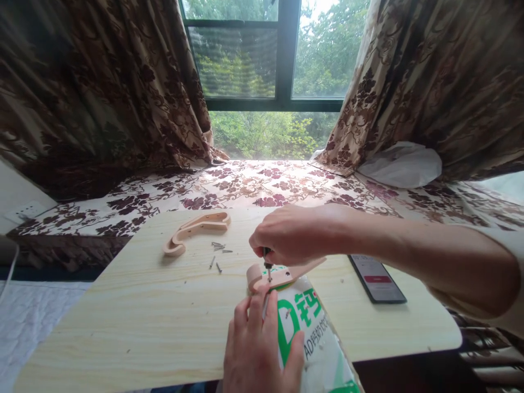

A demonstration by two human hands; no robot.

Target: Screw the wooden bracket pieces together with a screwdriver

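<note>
My right hand (282,234) is closed around a small screwdriver (267,256) held upright. The driver's tip meets a curved wooden piece (282,277), where a dark hole or screw head also shows. This piece lies on a white and green milk-drink package (307,327). My left hand (262,341) lies over the package's left side, its fingers stretched forward and the thumb apart. Its fingertips touch the near edge of the wooden piece, close to the screwdriver tip. Any screw under the tip is too small to make out.
A second curved wooden piece (196,226) lies at the table's back left. Several loose screws (218,247) are near it. A phone (379,279) rests right of the package, below my right forearm. The pale wooden table (135,311) meets a flower-patterned ledge (262,185) under the window.
</note>
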